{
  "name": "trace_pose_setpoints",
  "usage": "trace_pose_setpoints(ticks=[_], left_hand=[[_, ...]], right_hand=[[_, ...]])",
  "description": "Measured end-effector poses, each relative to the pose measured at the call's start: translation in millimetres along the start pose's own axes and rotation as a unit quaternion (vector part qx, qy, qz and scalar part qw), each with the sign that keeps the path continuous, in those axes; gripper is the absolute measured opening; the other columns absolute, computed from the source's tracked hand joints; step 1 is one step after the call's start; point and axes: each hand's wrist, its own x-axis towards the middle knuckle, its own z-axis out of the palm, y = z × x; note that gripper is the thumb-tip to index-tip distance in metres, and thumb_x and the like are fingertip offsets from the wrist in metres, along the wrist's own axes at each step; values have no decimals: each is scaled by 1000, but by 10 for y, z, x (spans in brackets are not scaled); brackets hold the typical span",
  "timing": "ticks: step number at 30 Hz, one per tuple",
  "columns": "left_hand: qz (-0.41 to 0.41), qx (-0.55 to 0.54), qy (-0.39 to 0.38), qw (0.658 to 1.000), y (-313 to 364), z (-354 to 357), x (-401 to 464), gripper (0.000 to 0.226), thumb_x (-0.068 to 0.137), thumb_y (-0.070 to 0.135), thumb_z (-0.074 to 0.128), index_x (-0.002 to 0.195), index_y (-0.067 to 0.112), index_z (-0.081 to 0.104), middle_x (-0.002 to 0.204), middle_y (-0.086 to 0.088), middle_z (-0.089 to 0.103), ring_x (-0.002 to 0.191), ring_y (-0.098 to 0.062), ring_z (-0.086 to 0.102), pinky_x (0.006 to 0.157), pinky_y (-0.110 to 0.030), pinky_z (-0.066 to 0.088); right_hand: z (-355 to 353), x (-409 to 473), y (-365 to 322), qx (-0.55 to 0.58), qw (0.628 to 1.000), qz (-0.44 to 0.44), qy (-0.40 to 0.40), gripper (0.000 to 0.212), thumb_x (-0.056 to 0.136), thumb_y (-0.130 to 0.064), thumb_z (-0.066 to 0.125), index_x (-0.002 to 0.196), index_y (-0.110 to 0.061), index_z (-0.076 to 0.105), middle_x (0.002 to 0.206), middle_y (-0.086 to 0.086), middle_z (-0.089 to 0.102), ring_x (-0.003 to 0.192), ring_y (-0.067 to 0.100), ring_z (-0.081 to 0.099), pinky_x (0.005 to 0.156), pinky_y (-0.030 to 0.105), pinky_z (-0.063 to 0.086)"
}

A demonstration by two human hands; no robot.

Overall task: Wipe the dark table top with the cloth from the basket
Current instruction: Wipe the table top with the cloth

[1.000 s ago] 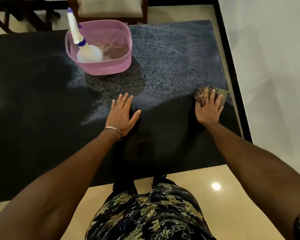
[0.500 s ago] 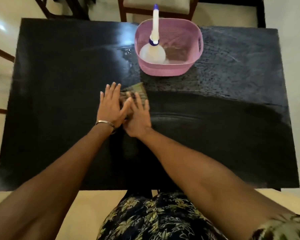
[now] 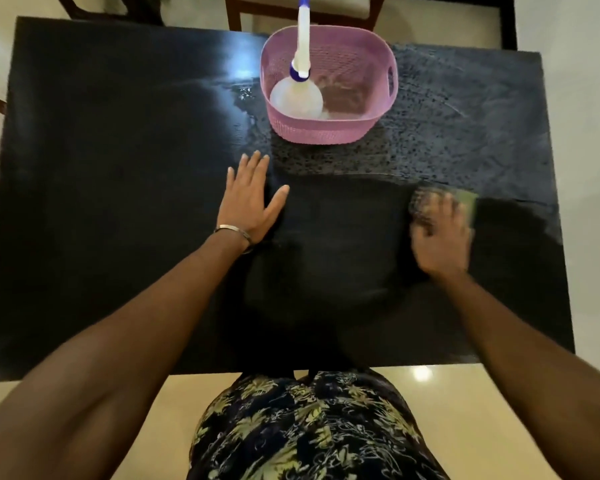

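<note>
Wiping is running mid-task: right hand (image 3: 442, 233), blurred, is pressing the cloth (image 3: 465, 202) flat on the dark table top (image 3: 118, 168); left hand (image 3: 248, 200) is bracing, fingers spread. Near strip is looking clean; speckled far-right area by the pink basket (image 3: 329, 129) is remaining.

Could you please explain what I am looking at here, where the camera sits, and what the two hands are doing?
There is no machine: a person wears a camera on the head, looking down at their own arms. The left hand rests flat, fingers spread, on the dark table. The right hand, blurred by motion, presses a cloth on the table's right side. Farther back stands a pink basket holding a white bottle with a long nozzle. The top around the basket looks speckled, perhaps wet; nearer the person it looks smooth and dark.
</note>
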Motion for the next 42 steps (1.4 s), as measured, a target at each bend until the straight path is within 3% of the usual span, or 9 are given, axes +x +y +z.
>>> trace_pose_setpoints(ticks=[3,7,11,15,20,26,33,38,42], left_hand=[[1,-3,3,1000,29,15,-4,75,93,59,24,153,13,20,161,-6,16,150,-23,4,122,-44,1],[-12,7,6,1000,-120,-10,-79,72,96,57,28,153,13,20,162,-6,15,150,-24,4,122,-45,1],[-25,15,8,1000,-270,-47,-139,74,96,58,26,153,12,19,162,-6,15,150,-23,3,122,-45,1],[-22,9,13,1000,-311,-90,-150,74,95,57,26,153,11,19,161,-7,15,150,-24,4,122,-45,1],[-19,14,20,1000,-278,-151,-102,72,96,54,28,153,11,19,161,-8,16,150,-25,4,122,-45,0],[50,47,-44,997,33,105,-100,75,96,59,25,153,12,19,162,-6,13,150,-23,2,122,-44,0],[103,41,-95,989,513,417,-209,74,95,61,24,153,15,17,162,-4,11,150,-21,1,122,-42,-1],[113,37,-93,989,643,459,-204,75,95,61,23,154,14,16,162,-4,11,150,-21,1,122,-44,1],[94,37,-87,991,722,450,-145,75,95,61,21,154,15,17,162,-3,11,150,-20,0,122,-44,1]], right_hand=[[-158,72,517,38,991,130,-3,77,93,-48,34,160,-27,2,168,-1,-4,153,27,-7,122,57,2],[46,-16,-124,56,985,159,38,75,95,-39,40,160,-24,6,168,2,-1,153,31,-6,121,56,2],[412,-576,-1305,-12,998,-61,15,82,84,-46,36,160,-24,13,167,4,6,153,32,2,121,56,6],[813,-1345,-2283,-88,922,-364,-100,74,92,-46,44,158,-28,18,167,1,9,153,28,-4,120,57,6],[964,-1552,-1956,-95,857,-496,-103,76,89,-46,50,158,-33,18,167,-5,11,154,21,-2,123,52,4],[433,-1172,-35,-19,991,-128,-21,78,90,-35,52,159,-32,13,167,-3,6,154,23,0,122,55,10],[224,-997,450,58,980,190,22,74,99,-34,46,160,-21,6,168,6,0,153,34,-4,122,55,3],[634,-1489,-605,-27,996,-83,-21,80,89,-46,39,159,-27,4,166,1,-6,153,28,-8,122,54,0],[819,-1708,-994,-85,913,-388,-95,77,91,-49,40,159,-30,9,167,-2,-2,153,25,-7,121,58,6]])
